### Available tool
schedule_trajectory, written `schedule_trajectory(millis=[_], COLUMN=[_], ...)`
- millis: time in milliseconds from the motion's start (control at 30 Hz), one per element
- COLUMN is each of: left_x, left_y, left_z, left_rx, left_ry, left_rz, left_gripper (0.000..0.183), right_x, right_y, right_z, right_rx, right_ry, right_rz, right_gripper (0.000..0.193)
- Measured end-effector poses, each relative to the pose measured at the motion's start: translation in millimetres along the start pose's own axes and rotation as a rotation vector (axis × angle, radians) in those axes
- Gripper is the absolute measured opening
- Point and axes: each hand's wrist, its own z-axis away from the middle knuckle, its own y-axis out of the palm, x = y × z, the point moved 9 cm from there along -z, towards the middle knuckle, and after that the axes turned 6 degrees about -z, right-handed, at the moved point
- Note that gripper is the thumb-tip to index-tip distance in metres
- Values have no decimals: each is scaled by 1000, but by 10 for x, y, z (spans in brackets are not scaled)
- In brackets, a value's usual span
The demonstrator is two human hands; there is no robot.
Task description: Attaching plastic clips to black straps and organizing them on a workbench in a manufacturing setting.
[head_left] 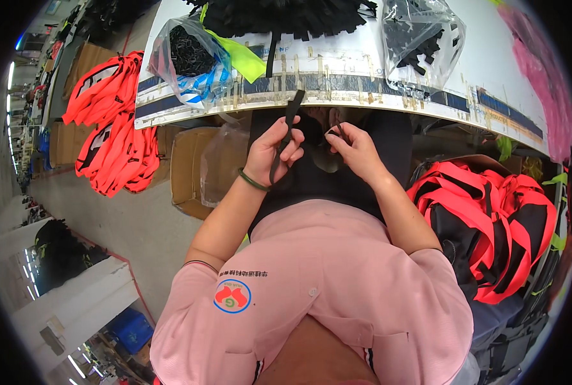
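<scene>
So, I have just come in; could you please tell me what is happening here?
A seated-looking person in a pink shirt holds a black strap in the left hand. The right hand pinches a small dark piece, too unclear to identify. Black strips lie heaped on the white table ahead; red-and-black fabric goods are piled at the right.

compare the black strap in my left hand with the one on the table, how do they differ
The held strap is gripped in your left hand, while the table strap lies on the table, coming out from the black pile. The held strap slants in the picture; the table strap runs nearly straight up and down. Both are black and narrow.
</scene>
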Motion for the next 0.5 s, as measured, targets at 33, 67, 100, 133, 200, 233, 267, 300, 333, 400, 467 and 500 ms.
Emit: schedule_trajectory(millis=[33,67,100,133,200,233,267,300,333,400,467,500], left_x=[1,0,-1,3,11,18,25,26,22,14,19,17], left_y=[20,41,58,83,107,123,138,141,164,188,222,228], left_z=[11,21,25,34,53,61,69,76,85,100,112,116], left_rx=[4,9,8,12,16,26,37,37,60,84,116,118], left_ry=[0,1,-1,-10,-19,-28,-37,-37,-35,-35,-57,-59], left_rz=[24,47,47,74,101,140,179,179,207,235,295,294], left_gripper=[31,29,29,29,29,30,32,32,33,35,38,38], right_x=[-23,-38,-39,-27,-17,-20,-21,-14,-10,-35,-29,-39], right_y=[-5,-8,-11,-11,-4,8,21,30,45,60,75,67], right_z=[-1,-2,-5,-7,-6,-6,-4,-1,4,8,4,11], right_rx=[0,0,-1,0,0,8,16,16,20,22,21,18], right_ry=[5,9,11,7,3,7,10,9,12,15,-48,-49], right_rz=[-7,-14,-15,-9,-5,-4,-4,-5,-6,-8,-28,-29], right_gripper=[14,14,14,15,15,15,15,15,15,14,14,14])
